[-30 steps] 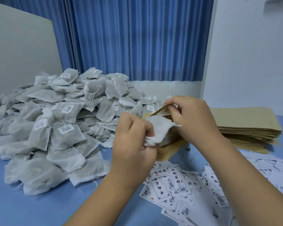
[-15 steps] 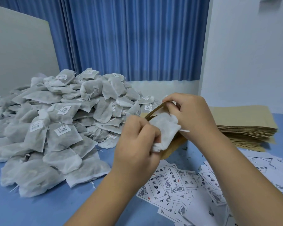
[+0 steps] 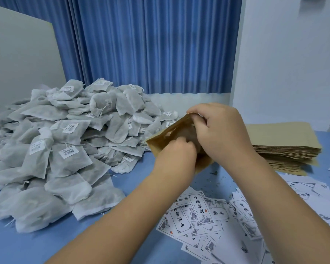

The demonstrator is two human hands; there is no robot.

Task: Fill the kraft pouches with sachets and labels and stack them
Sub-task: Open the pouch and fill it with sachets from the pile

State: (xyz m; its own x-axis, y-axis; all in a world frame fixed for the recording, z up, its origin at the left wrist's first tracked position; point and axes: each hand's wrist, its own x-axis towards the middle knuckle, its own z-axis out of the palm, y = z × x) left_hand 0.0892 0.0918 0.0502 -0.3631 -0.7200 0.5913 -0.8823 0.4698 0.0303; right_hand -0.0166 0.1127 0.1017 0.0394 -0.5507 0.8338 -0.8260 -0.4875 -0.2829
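Above the middle of the blue table top (image 3: 27,242), both hands hold up one brown kraft paper pouch (image 3: 166,135). It is tilted, with its open mouth facing the person and one corner pointing left toward the sachets. The right hand (image 3: 224,134) is clenched on the pouch from the right. Its thumb and fingertips pinch the upper far edge of the mouth and pull that side open. The left hand (image 3: 176,152) comes in from the near side with its fingers curled and tucked down into the opening. The paper and the knuckles hide them, so I cannot tell whether they are grasping anything inside. No sachet shows at the mouth. The pouch's lower end hangs just clear of the table behind the left wrist. To the left, a large loose heap of white-grey mesh sachets (image 3: 65,149) spreads from the near left edge toward the far side, many bearing small white barcode stickers (image 3: 69,151). Its nearest sachets lie just beside the pouch's left corner. To the right and a little farther off sits a thick stack of flat kraft pouches (image 3: 286,149), apart from the hands. On the near right, under both forearms, white paper labels printed with black characters (image 3: 200,212) lie scattered and overlapping. Dark crumbs dot the table between them and the pouch. A pleated blue curtain (image 3: 151,44) hangs at the far side. A pale grey board (image 3: 17,54) leans at the far left, and a white wall (image 3: 293,63) stands at the right.
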